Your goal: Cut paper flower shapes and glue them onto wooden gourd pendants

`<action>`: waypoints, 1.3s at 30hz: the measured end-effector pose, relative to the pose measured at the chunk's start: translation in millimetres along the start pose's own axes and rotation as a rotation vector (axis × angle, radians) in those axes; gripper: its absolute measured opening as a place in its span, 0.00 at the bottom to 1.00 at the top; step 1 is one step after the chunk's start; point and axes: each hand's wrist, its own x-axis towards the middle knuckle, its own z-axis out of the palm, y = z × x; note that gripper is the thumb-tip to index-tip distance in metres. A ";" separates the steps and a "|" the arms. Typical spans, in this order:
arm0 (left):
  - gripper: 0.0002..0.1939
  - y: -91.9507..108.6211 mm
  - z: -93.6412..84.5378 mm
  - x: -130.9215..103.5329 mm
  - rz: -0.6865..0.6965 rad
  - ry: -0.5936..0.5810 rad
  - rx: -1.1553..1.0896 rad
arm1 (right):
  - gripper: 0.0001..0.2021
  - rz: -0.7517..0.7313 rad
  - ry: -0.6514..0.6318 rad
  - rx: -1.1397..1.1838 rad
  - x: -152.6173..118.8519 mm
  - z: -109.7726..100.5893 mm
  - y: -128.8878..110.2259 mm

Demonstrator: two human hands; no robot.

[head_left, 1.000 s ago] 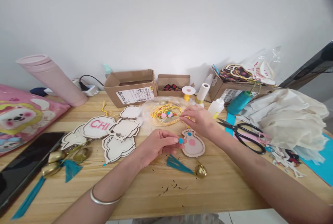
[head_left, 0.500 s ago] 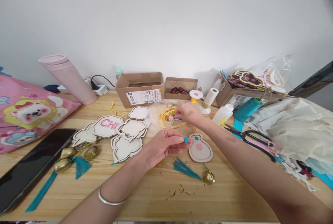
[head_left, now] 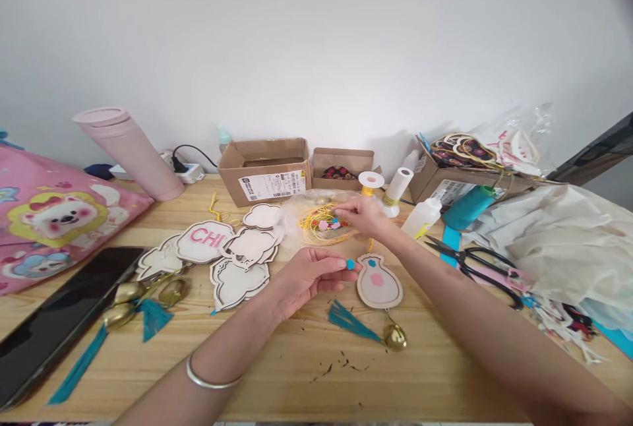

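Observation:
My left hand (head_left: 316,274) pinches a small blue flower-shaped piece (head_left: 351,264) between thumb and forefinger, above the table. My right hand (head_left: 364,215) reaches over a coil of yellow cord (head_left: 311,231) on clear plastic, fingertips pinched together. Small pink pieces (head_left: 323,225) lie on the coil, and a blue piece (head_left: 335,221) shows just under those fingertips; whether they grip anything is hidden. Between my arms lies a gourd-shaped pendant (head_left: 390,291) with a blue and a pink flower on its pale face. A gold bell (head_left: 395,337) and a teal tassel (head_left: 353,322) hang from its lower end.
Several cloud-shaped frames (head_left: 250,244) overlap at left, near gold bells (head_left: 129,292) and a black phone (head_left: 64,320). Cardboard boxes (head_left: 271,182) line the wall. At right are a glue bottle (head_left: 422,216), black scissors (head_left: 465,258), teal thread (head_left: 469,207) and pale fabric (head_left: 568,241).
My right hand has shifted slightly, its fingers now more extended, and a blue piece shows beneath them. My left hand still holds its blue piece, now facing the camera more squarely.

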 end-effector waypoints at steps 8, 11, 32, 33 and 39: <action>0.06 4.0 -1.1 0.6 0.134 0.128 -0.088 | 0.12 0.224 -0.003 0.716 -49.9 -9.0 -8.9; 0.07 2.1 0.5 1.3 0.191 0.127 -0.106 | 0.11 0.222 0.020 0.739 -67.7 -9.0 -13.7; 0.04 -12.2 0.1 10.4 0.205 0.003 0.129 | 0.07 0.047 0.234 0.317 -94.7 0.6 -16.8; 0.04 -12.2 0.0 10.6 0.199 0.003 0.125 | 0.05 0.080 0.234 0.342 -94.5 -1.1 -17.6; 0.07 -7.9 5.6 8.8 0.104 0.070 0.013 | 0.03 0.011 0.365 0.361 -97.8 -4.3 -19.1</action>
